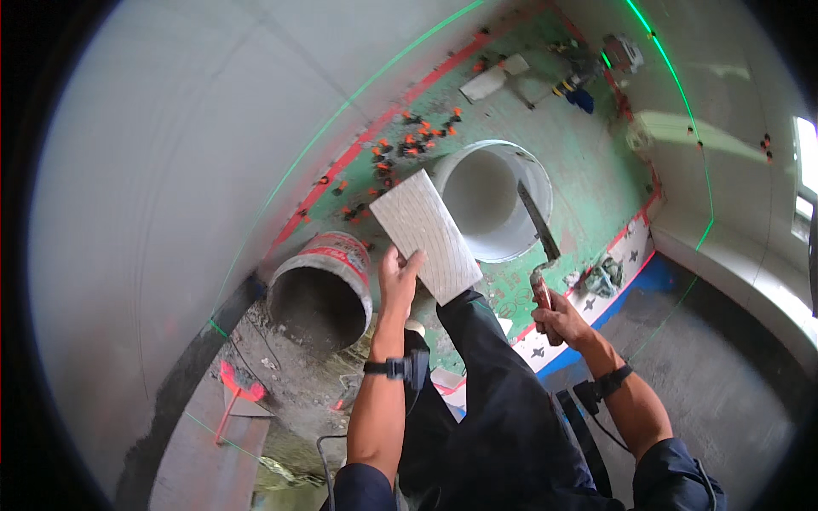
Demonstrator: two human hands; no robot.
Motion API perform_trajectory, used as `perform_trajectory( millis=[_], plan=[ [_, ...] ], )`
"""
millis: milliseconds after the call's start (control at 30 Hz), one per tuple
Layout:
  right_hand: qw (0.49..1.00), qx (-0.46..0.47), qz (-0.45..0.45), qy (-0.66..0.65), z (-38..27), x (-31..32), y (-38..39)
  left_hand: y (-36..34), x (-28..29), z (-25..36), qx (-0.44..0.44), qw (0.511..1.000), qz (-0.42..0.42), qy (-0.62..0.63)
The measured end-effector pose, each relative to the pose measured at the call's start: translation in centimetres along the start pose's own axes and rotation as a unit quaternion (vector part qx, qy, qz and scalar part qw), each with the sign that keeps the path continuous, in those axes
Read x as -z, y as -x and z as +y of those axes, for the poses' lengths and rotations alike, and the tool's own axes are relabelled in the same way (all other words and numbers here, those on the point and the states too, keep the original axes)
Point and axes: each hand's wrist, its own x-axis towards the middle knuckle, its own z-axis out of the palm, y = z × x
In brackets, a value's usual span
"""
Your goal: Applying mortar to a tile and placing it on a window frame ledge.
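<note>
L hand (398, 281) nr-left of white bucket (530, 169), my fingers clamped on tile (430, 237) edge, thumb on face; R hand (562, 319) nr-right of bucket, fingers wrapped round trowel (543, 294) handle, blade angled up twd rim.

Daylight burns out to white in the window (805, 162) at the right edge and lays glare along the right-hand wall (741, 89), while the inside of the left bucket (343, 253) sinks into shadow. Green laser lines (669, 64) glow brightly. Fisheye curvature bends straight edges toward black corners; the pale tile (426, 238) reads fairly clearly, the far floor (588, 157) softer.
</note>
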Motion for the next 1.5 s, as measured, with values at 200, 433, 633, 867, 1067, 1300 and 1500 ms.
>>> perform_trajectory(
  millis=[200,433,633,867,1067,1300,1500],
  plan=[
    [0.982,0.050,0.002,0.183,-1.2,-9.2,4.3,14.3,12.2,5.2,-0.100,0.995,0.028,0.012],
    [0.841,0.219,-0.038,0.493,-0.6,-21.4,3.5,27.3,25.3,-0.3,-0.086,0.976,0.146,0.135],
    [0.893,0.120,-0.217,0.376,3.5,-32.9,3.7,33.5,31.6,-6.5,-0.008,0.910,0.204,0.362],
    [0.773,0.186,-0.132,0.592,6.1,-38.6,-0.4,35.6,34.1,-12.4,-0.026,0.865,0.245,0.437],
    [0.678,0.218,-0.113,0.693,4.8,-42.1,-9.7,36.3,35.4,-15.5,-0.006,0.871,0.237,0.429],
    [0.472,0.214,-0.041,0.854,3.2,-49.2,-15.4,35.9,36.8,-18.1,-0.027,0.836,0.265,0.479],
    [0.336,0.239,-0.023,0.911,4.9,-52.5,-23.6,34.5,37.9,-22.1,-0.009,0.796,0.302,0.525]
  ],
)
